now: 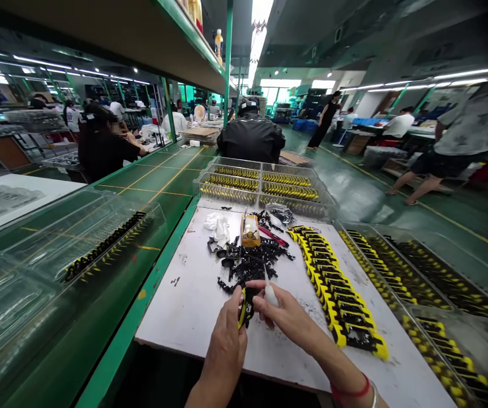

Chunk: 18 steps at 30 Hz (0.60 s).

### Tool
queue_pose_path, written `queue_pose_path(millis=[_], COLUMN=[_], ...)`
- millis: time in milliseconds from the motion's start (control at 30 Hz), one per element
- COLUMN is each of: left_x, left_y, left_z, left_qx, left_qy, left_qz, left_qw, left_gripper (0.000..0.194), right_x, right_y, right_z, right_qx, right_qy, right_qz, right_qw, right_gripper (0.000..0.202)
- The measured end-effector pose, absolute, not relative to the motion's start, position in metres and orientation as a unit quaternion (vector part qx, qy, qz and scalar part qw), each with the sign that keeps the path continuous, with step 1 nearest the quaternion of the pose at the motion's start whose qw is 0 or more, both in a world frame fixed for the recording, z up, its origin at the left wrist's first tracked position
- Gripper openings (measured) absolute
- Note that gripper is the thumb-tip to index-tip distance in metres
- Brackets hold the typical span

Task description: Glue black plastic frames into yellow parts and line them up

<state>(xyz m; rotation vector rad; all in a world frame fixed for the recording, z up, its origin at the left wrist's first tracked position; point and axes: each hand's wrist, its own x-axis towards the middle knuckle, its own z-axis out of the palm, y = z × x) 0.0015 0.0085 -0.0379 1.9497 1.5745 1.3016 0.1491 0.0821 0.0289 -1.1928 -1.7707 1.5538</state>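
The left hand (227, 335) is clamped on a black-and-yellow plastic part (247, 307), held above the near edge of the white worktop (176, 306). The right hand (286, 314) is curled around a white squeeze bottle (271, 296), its thin nozzle pointing towards twelve o'clock; its fingertips meet the part's right edge, though whether they press on it I cannot tell.

Clock directions run from the held part. At twelve lies a heap of loose black pieces (248, 263), with an amber box (251, 238) at its far side. Crumpled white tissue (218, 228) sits at eleven, a red-handled tool (274, 236) at one. A row of yellow-and-black parts (341, 294) stretches between one and three. Farther off at twelve stands a clear compartment tray (227, 199) of similar parts.
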Motion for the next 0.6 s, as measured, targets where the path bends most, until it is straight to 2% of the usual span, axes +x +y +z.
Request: queue_pose_path(millis=[200, 333, 433, 600], left_x=[-0.001, -0.003, -0.004, 0.003], left_y=[0.009, 0.009, 0.006, 0.003], left_z=[-0.027, -0.027, -0.030, -0.044], left_qx=[0.739, 0.724, 0.659, 0.505], left_qy=[0.517, 0.525, 0.580, 0.616], left_qz=[0.432, 0.447, 0.473, 0.495], left_qw=[0.015, -0.001, 0.072, 0.347], left_gripper=[0.066, 0.062, 0.057, 0.049], right_x=[0.160, 0.169, 0.177, 0.190], right_y=[0.067, 0.060, 0.057, 0.044], right_z=[0.037, 0.030, 0.024, 0.007], right_qx=[-0.438, -0.456, -0.497, -0.531], right_qy=[-0.591, -0.587, -0.618, -0.652], right_qz=[0.610, 0.592, 0.519, 0.420], right_qw=[0.296, 0.312, 0.319, 0.342], right_gripper=[0.034, 0.025, 0.015, 0.010])
